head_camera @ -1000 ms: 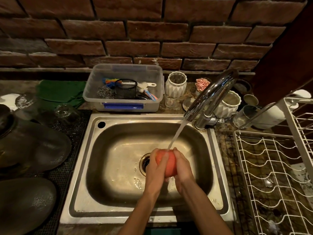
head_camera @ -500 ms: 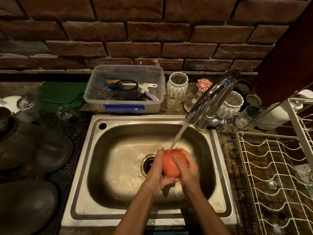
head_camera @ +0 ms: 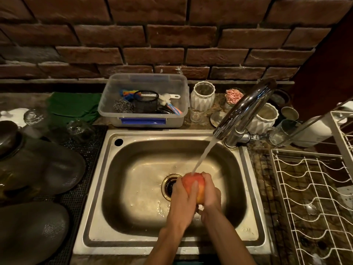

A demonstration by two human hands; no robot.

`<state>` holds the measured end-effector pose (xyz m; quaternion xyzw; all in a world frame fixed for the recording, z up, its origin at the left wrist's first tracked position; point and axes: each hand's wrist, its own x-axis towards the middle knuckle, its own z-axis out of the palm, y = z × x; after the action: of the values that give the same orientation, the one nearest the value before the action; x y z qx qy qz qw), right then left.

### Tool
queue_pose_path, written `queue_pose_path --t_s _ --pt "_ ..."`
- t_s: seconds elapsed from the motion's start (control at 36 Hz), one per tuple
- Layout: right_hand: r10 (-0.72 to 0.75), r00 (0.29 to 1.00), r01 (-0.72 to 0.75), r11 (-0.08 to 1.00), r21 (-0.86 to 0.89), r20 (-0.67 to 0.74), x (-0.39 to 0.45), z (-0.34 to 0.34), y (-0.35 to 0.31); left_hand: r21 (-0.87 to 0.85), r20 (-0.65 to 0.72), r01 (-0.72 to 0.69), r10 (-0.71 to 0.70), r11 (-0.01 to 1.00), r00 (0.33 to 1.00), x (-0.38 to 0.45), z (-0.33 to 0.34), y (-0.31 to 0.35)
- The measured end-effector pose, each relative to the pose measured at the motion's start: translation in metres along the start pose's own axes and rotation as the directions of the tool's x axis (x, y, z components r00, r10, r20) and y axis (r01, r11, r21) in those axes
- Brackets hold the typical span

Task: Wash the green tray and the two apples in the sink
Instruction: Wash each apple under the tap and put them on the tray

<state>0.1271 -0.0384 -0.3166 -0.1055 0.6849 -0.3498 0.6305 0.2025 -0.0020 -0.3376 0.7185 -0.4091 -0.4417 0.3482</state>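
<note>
A red-orange apple [head_camera: 191, 181] is held over the steel sink [head_camera: 133, 188], just right of the drain [head_camera: 169, 185]. My left hand [head_camera: 182, 197] grips its left side, thumb across the front. On the apple's right side, my right hand [head_camera: 211, 194] wraps around it. Water from the chrome tap [head_camera: 244, 109] runs in a slanted stream onto the top of the apple. No second apple and no green tray can be made out; a green item [head_camera: 72, 107] lies on the counter at back left, and I cannot tell what it is.
A clear plastic box [head_camera: 143, 121] with scrubbers and brushes stands behind the sink. White ribbed pots [head_camera: 202, 96] and cups sit by the tap. A white wire drying rack [head_camera: 313, 197] fills the right. Dark lids and glasses lie on a black mat [head_camera: 82, 188] at left.
The apple has turned between my hands under the stream. My left thumb now lies across its front, and both hands sit slightly further right in the sink.
</note>
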Motion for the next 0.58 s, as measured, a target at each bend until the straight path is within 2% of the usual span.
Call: queue_pose_path --t_s 0.08,0.22,0.28,0.33,0.42,0.5,0.58 --pt "-0.006 0.998 0.010 0.998 -0.067 0.064 -0.001 0.001 -0.007 0.009 -0.023 0.015 -0.014 1.000 1.000 -0.001 -0.001 -0.001" --pt "-0.147 0.976 0.184 0.950 -0.252 0.160 -0.004 0.004 -0.010 -0.328 -0.114 0.116 -0.161 0.938 0.980 0.003 0.000 0.017" --pt "-0.218 0.945 0.290 0.903 -0.318 0.244 -0.002 0.000 -0.011 -0.356 -0.100 0.181 -0.230 0.917 0.968 0.008 -0.001 0.019" --pt "-0.279 0.896 0.402 0.838 -0.369 0.345 0.001 -0.006 -0.012 -0.388 -0.027 0.300 -0.336 0.872 0.941 0.013 -0.002 0.016" --pt "-0.336 0.790 0.564 0.728 -0.390 0.513 0.007 -0.017 -0.011 -0.457 0.153 0.501 -0.490 0.735 0.858 0.016 -0.008 0.016" --pt "-0.301 0.736 0.550 0.788 -0.276 0.607 0.008 -0.029 -0.011 -0.464 0.254 0.537 -0.475 0.704 0.842 0.021 -0.015 0.016" --pt "-0.370 0.713 0.584 0.784 -0.211 0.596 0.006 -0.035 -0.011 -0.515 0.382 0.579 -0.435 0.633 0.815 0.021 -0.017 0.022"
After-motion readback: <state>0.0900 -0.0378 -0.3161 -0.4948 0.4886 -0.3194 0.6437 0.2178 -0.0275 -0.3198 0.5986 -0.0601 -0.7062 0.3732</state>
